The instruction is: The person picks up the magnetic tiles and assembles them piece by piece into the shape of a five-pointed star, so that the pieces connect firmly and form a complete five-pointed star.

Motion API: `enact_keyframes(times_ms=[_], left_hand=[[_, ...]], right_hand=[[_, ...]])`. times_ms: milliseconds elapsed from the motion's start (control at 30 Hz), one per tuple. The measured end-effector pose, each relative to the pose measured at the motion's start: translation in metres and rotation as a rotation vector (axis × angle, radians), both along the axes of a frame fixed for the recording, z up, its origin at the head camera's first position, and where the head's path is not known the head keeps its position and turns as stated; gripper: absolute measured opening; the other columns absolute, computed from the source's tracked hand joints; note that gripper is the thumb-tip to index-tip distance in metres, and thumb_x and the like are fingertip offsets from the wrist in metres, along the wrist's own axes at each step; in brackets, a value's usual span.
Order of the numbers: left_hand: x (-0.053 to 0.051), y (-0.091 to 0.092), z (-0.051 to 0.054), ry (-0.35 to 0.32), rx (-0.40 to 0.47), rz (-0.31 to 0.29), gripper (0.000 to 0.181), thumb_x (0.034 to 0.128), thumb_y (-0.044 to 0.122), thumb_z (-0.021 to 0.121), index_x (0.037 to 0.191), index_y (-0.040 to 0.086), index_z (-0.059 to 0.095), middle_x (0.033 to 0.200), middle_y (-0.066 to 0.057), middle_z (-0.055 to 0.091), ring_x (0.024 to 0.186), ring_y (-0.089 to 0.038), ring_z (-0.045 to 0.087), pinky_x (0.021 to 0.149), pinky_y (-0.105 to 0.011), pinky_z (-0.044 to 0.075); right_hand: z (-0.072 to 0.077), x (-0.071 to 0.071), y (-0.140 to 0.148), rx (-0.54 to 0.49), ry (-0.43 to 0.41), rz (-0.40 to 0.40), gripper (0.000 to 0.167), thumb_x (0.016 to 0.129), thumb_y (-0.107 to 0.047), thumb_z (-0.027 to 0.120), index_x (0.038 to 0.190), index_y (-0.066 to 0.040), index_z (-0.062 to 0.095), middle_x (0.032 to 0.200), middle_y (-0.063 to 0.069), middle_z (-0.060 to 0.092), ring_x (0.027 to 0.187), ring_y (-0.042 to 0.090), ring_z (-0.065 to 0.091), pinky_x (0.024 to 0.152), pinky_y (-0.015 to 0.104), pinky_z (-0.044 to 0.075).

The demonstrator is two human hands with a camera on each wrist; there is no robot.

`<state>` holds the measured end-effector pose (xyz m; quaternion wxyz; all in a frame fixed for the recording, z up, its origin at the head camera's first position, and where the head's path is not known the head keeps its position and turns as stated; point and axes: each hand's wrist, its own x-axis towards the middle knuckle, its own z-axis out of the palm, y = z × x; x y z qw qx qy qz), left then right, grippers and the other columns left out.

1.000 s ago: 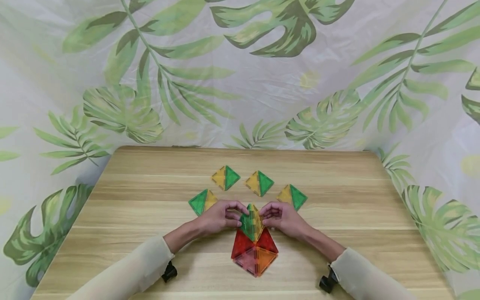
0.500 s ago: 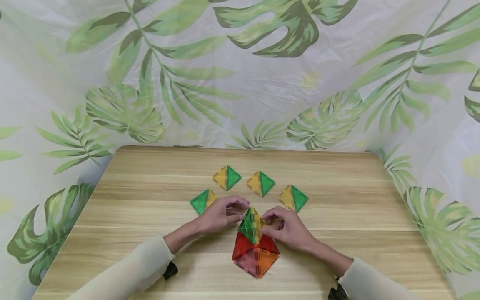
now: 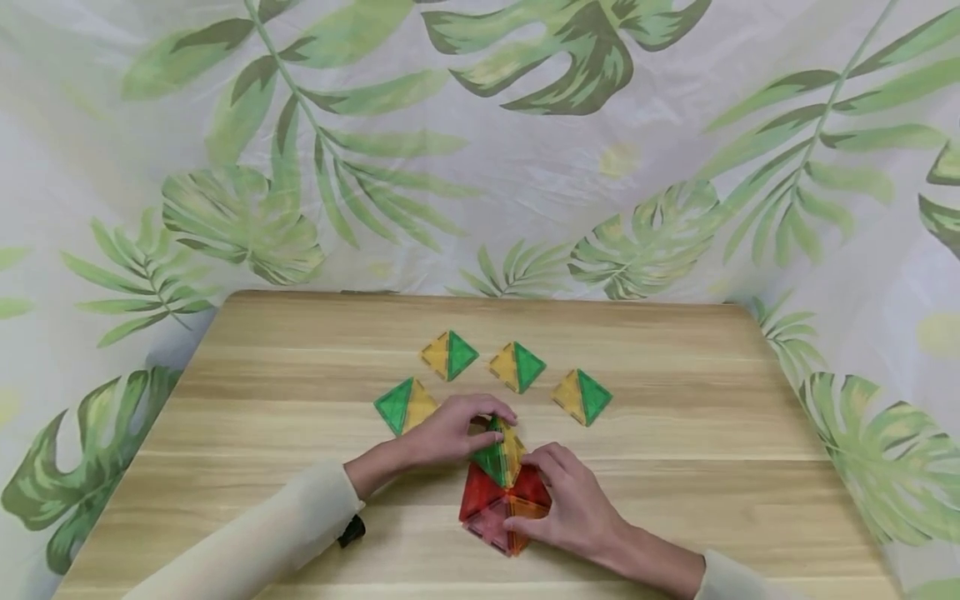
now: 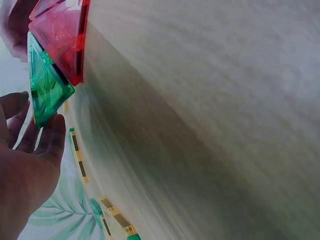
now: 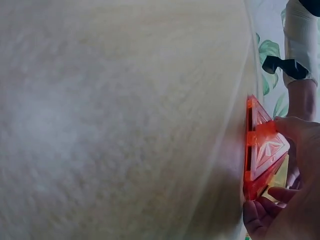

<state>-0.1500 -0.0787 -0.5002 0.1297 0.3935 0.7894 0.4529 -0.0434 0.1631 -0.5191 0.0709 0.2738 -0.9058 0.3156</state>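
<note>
Several translucent triangular magnetic tiles form a standing build at the table's middle. Its lower part has red, pink and orange tiles (image 3: 487, 525). Above, on the far side, green and yellow tiles (image 3: 492, 463) meet in a ridge. My left hand (image 3: 448, 432) holds the top of the green and yellow part between thumb and fingers. In the left wrist view, its fingers touch the tip of the green tile (image 4: 47, 82). My right hand (image 3: 585, 512) grips the lower part, thumb on the orange tile (image 5: 265, 142) and fingertips at the red tile's far edge.
Behind the build, flat pairs of green and yellow tiles lie on the wooden table (image 3: 300, 367): one pair (image 3: 405, 406) at left, two pairs (image 3: 450, 355) farther back, one (image 3: 582, 397) at right. A leaf-print cloth (image 3: 525, 167) hangs behind.
My right hand has moved from the yellow tile down and nearer, onto the red and orange part. My left hand has shifted slightly right over the top of the green and yellow part.
</note>
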Motion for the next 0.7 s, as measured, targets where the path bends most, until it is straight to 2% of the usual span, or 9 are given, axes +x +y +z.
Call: enact_keyframes(times_ms=[133, 300, 433, 533, 700], left_hand=[[-0.001, -0.004, 0.0, 0.054, -0.024, -0.006, 0.022, 0.0987, 0.003, 0.073, 0.121, 0.004, 0.074, 0.126, -0.008, 0.073, 0.119, -0.021, 0.067, 0.099, -0.033, 0.059], [0.0, -0.015, 0.001, 0.088, -0.058, 0.041, 0.021, 0.0973, 0.003, 0.075, 0.118, 0.006, 0.076, 0.126, -0.008, 0.072, 0.121, -0.023, 0.066, 0.102, -0.037, 0.057], [0.002, -0.025, 0.001, 0.144, -0.078, 0.069, 0.021, 0.0959, 0.003, 0.076, 0.117, 0.008, 0.076, 0.122, -0.004, 0.072, 0.117, -0.021, 0.067, 0.102, -0.037, 0.057], [0.004, -0.034, 0.002, 0.18, -0.079, 0.078, 0.02, 0.095, 0.004, 0.077, 0.114, 0.007, 0.076, 0.117, -0.004, 0.071, 0.113, -0.02, 0.067, 0.099, -0.037, 0.058], [0.01, -0.047, 0.002, 0.179, -0.087, 0.081, 0.019, 0.0953, 0.004, 0.077, 0.114, 0.008, 0.076, 0.113, -0.001, 0.071, 0.109, -0.017, 0.067, 0.096, -0.037, 0.059]], right_hand=[[0.001, -0.002, 0.002, 0.01, -0.007, 0.001, 0.063, 0.073, -0.042, 0.098, 0.119, -0.009, 0.07, 0.116, 0.0, 0.064, 0.105, 0.014, 0.063, 0.086, 0.03, 0.061], [0.005, -0.01, 0.007, 0.016, -0.015, 0.009, 0.054, 0.073, -0.032, 0.099, 0.115, -0.009, 0.072, 0.113, -0.001, 0.066, 0.104, 0.013, 0.063, 0.086, 0.031, 0.061], [0.008, -0.019, 0.014, 0.03, -0.001, 0.021, 0.046, 0.076, -0.027, 0.097, 0.113, -0.011, 0.073, 0.113, -0.003, 0.068, 0.105, 0.013, 0.063, 0.09, 0.034, 0.06], [0.01, -0.028, 0.018, 0.039, 0.007, 0.067, 0.044, 0.079, -0.024, 0.094, 0.116, -0.011, 0.074, 0.117, -0.001, 0.07, 0.109, 0.015, 0.065, 0.094, 0.037, 0.059], [0.014, -0.048, 0.026, 0.061, -0.005, 0.192, 0.043, 0.084, -0.021, 0.089, 0.122, -0.008, 0.074, 0.125, 0.003, 0.071, 0.119, 0.019, 0.064, 0.101, 0.043, 0.057]])
